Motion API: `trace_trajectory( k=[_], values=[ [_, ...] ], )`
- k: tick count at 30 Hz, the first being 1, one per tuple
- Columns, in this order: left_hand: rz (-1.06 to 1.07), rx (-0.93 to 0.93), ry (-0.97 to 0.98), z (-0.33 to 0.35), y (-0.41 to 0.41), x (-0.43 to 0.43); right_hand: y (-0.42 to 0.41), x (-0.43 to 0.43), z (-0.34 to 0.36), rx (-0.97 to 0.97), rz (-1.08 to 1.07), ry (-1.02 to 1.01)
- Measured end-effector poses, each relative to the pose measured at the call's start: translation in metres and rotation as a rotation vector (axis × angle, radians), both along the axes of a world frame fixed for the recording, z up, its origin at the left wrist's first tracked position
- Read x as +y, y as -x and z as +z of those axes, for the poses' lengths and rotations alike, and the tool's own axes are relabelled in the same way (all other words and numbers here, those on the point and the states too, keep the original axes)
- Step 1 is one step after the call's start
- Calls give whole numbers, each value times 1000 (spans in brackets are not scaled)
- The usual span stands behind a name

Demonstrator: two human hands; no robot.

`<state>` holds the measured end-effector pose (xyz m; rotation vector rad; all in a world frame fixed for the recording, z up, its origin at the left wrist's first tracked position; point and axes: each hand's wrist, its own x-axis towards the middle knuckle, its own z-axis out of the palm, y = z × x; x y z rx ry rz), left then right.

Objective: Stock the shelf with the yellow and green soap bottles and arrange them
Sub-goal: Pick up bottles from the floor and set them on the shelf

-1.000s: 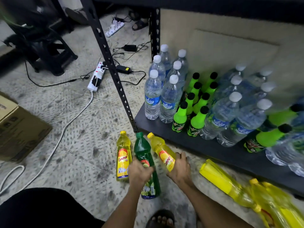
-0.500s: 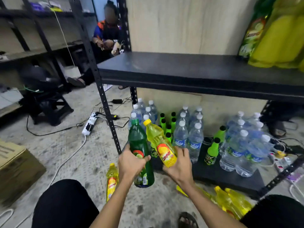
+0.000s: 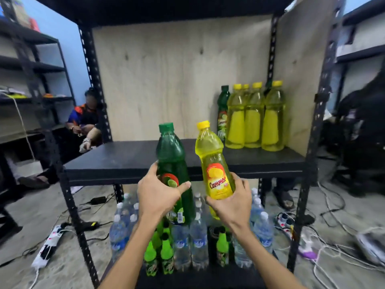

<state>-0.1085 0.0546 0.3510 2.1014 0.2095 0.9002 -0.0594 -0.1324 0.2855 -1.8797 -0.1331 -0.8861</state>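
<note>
Stretching bare from its near edge to the left post, the black shelf (image 3: 125,155) has bottles only at far right (image 3: 253,115). Before that edge, left hand (image 3: 158,195) wraps the upright green bottle (image 3: 173,161); right hand (image 3: 231,203) clasps the left-tilted yellow bottle (image 3: 214,163).

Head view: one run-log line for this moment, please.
left hand: holds green bottle | right hand: holds yellow bottle | both upright before shelf | stocked bottles at right rear

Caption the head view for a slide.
Left hand lifts green bottle, right hand yellow bottle, toward shelf.
</note>
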Motion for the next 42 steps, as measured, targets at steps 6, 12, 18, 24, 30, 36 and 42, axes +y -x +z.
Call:
trace_trajectory(
  k=[6, 12, 18, 24, 30, 36, 42],
  values=[
    [-173, -138, -37, 68, -61, -70, -32, -75, 66, -120, -174, -49],
    [-307, -166, -83, 103, -139, -145, -85, -133, 108, -165, -289, -60],
    [-317, -119, -65, 110, -214, -205, -141, -158, 122, -152, -355, -118],
    [-270, -56, -2, 102, -264, -225, -179, -170, 108, -101, -410, -151],
    [-270, -5, 25, 90, -282, -232, -192, -174, 92, -80, -428, -150],
    [-306, 12, -33, 91, -283, -236, -190, -174, 91, -43, -436, -151],
    [-367, 53, -70, 85, -280, -232, -183, -171, 92, 36, -431, -168]
  ],
)
